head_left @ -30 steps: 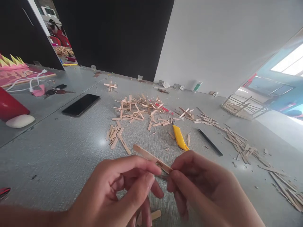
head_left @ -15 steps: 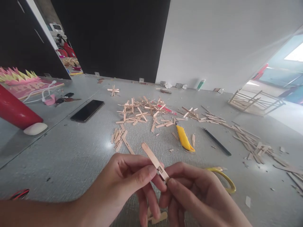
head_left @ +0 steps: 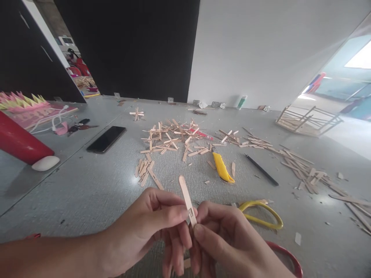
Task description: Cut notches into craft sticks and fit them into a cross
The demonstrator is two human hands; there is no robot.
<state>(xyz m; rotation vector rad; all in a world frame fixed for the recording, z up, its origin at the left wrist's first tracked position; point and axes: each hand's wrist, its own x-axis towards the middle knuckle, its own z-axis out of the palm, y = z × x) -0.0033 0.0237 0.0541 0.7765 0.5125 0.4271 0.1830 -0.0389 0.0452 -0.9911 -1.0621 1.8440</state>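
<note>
A notched popsicle stick (head_left: 186, 193) is pinched between both hands, its rounded end pointing up and away. My left hand (head_left: 158, 224) grips it from the left, thumb beside the small cut-out. My right hand (head_left: 222, 237) holds the lower end between thumb and fingertips. Under the fingers, part of another wooden piece (head_left: 187, 263) shows on the table. Beside my right hand lie a yellow handle loop (head_left: 278, 222) and a red handle loop (head_left: 295, 260), the rest of them mostly hidden by the hand.
Ahead lie a pile of popsicle sticks (head_left: 174, 133), a small stack of cut sticks (head_left: 143, 170), a yellow utility knife (head_left: 222, 168) and a black pen-like tool (head_left: 261, 170). Thin strips (head_left: 307, 173) spread rightward. A phone (head_left: 106, 139) and red cylinder (head_left: 21, 139) are left; a stick frame (head_left: 310, 121) stands right.
The stick has turned more upright in my fingers, and both hands have shifted slightly left. The view has moved a little, so the red handle loop now shows.
</note>
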